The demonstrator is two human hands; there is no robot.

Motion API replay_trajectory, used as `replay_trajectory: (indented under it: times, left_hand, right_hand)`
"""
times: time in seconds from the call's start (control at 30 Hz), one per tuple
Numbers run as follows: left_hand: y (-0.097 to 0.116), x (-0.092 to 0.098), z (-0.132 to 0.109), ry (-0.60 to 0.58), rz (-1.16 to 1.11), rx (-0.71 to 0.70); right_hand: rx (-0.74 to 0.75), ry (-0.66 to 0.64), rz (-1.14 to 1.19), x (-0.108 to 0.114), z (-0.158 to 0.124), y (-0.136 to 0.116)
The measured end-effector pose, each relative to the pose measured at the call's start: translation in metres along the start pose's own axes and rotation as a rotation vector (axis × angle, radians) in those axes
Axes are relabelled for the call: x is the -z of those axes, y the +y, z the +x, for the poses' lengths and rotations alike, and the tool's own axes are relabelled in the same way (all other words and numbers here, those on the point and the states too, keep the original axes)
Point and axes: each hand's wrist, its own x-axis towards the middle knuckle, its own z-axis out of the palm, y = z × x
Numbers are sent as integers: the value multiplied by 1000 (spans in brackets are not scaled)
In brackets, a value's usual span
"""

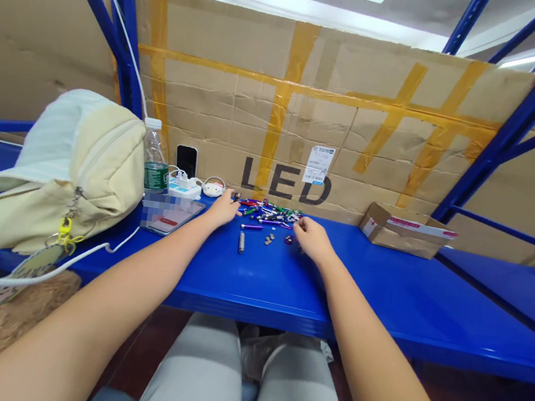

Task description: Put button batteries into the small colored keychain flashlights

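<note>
On the blue table (255, 285) lies a pile of small, shiny coloured metal tubes (273, 214), blue, purple, green, red and silver. My left hand (224, 210) is at the pile's left end, its fingers apart, with a small dark thing by the fingertips. At the right end, my right hand (312, 239) has its fingers curled together; what they hold, if anything, is hidden. Between the hands lie a purple tube (251, 227), an upright-pointing silver cylinder (241, 243), several small round silver pieces like button cells (269, 238) and a small dark reddish piece (288, 239).
Left of my arm are a cream backpack (102, 171), a plastic bottle (155, 165), a phone-like tablet (178, 218), a white power strip (184, 187) and a dark phone (186, 161) against the cardboard wall (211, 106). An open cardboard box (405, 233) stands at right. A white cable (63, 271) crosses the left edge.
</note>
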Motion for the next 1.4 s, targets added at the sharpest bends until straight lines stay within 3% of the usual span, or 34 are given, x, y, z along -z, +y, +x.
replay_trajectory:
  times: [0.13,0.3,0.43,0.6,0.87,1.4]
  left_hand:
    - [-2,-3,-4,-17,105,-86]
    - [10,-7,-15,-181,292,-307]
    - [15,-15,-18,-262,417,-392]
    - [16,-15,-17,-230,472,-464]
    - [27,-11,-25,-126,375,-572]
    - [26,-9,-35,-183,258,-580]
  right_hand:
    - [130,-77,-110,0,-4,-7]
    - [300,-145,-218,-8,-10,-18]
    - [345,-158,-290,-14,-10,-20]
    - [340,-160,-366,-13,-6,-18]
    - [375,-169,-396,-13,-7,-19]
    - [418,-117,-447,-23,-2,-17]
